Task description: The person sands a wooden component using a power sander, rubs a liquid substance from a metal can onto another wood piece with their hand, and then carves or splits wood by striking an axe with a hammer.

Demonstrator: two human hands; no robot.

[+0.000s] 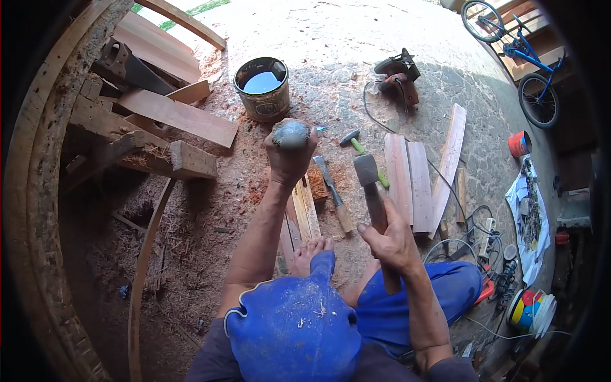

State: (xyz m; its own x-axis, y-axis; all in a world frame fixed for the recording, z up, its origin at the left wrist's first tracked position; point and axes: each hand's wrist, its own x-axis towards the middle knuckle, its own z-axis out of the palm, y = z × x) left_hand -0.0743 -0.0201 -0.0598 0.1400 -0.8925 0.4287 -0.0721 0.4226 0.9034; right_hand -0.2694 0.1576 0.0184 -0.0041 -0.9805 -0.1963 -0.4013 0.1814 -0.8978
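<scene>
My left hand [289, 158] is closed around an upright tool handle with a round, worn grey end [291, 135]; the rest of that tool is hidden below the fist. My right hand [393, 245] grips the wooden handle of a hammer, its grey head [366, 170] raised in front of me. Beneath my left forearm a narrow length of wood [307, 213] lies on the ground, with my bare foot [312, 249] at its near end. Beside it rests a chisel [344, 213] with a wooden handle. A green-handled hammer [351, 139] lies farther off, partly behind the raised one.
A bucket of liquid [266, 105] stands ahead. Corded power tool [401, 86], boards [400, 178] and cables [474, 245] lie to the right. Timber [181, 121], a handsaw [130, 67] and shavings fill the left. A blue bicycle [522, 51] is at far right.
</scene>
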